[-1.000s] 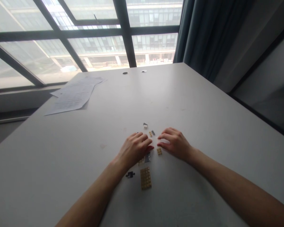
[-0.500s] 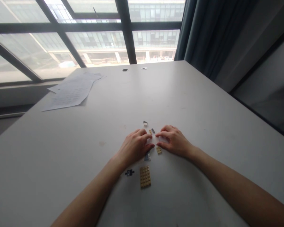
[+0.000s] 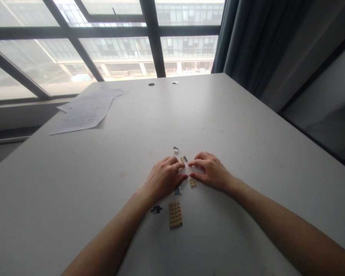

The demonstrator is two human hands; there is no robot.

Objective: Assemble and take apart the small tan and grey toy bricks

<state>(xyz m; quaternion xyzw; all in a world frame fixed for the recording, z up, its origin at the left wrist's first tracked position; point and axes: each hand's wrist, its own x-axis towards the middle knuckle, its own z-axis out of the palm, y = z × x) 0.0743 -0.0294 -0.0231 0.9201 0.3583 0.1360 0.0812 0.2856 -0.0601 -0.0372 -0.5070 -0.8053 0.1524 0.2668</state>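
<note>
The left hand [image 3: 165, 175] and right hand [image 3: 209, 170] curled near a small tan building brick [image 3: 192, 183], whether holding anything unclear

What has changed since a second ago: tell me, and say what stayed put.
The left hand and right hand have drawn slightly closer together, thumbs now nearly meeting. Whether anything is held between them can't be made out, so no grasp or release is clear. The large tan plate, black piece and papers stayed where they lay.
</note>
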